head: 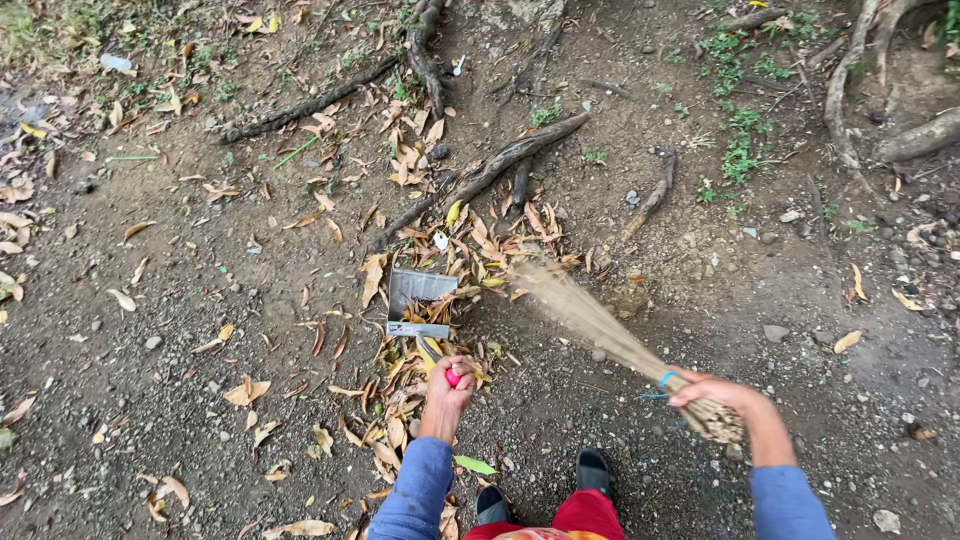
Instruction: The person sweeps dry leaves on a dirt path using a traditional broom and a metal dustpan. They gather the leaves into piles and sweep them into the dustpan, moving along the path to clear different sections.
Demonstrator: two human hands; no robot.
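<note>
Head view, looking straight down at bare dirt ground [200, 330]. Your left hand [447, 388] has its grip closed round the pink-tipped handle of a dustpan [420, 302]; the pan is a grey metal box, open mouth facing 12 o'clock, sitting just beyond the hand at its 11 o'clock. What lies inside the pan cannot be made out; its floor shows dull grey. Dry leaves [490, 245], tan and orange, curled and brittle, are heaped at the pan's mouth and along both sides, touching it.

Your right hand [712, 392] has its grip clamped on the bound end of a straw broom [590, 318], a bundle of pale stiff fibres with a blue band at the wrist end. The bristles fan out toward 10 o'clock from that hand, blurred, tips at the leaf heap just right of the pan.

Gnarled tree roots [480, 175] run across the ground at 12 o'clock. Black sandals [592, 468] and blue sleeves show at 6 o'clock.
</note>
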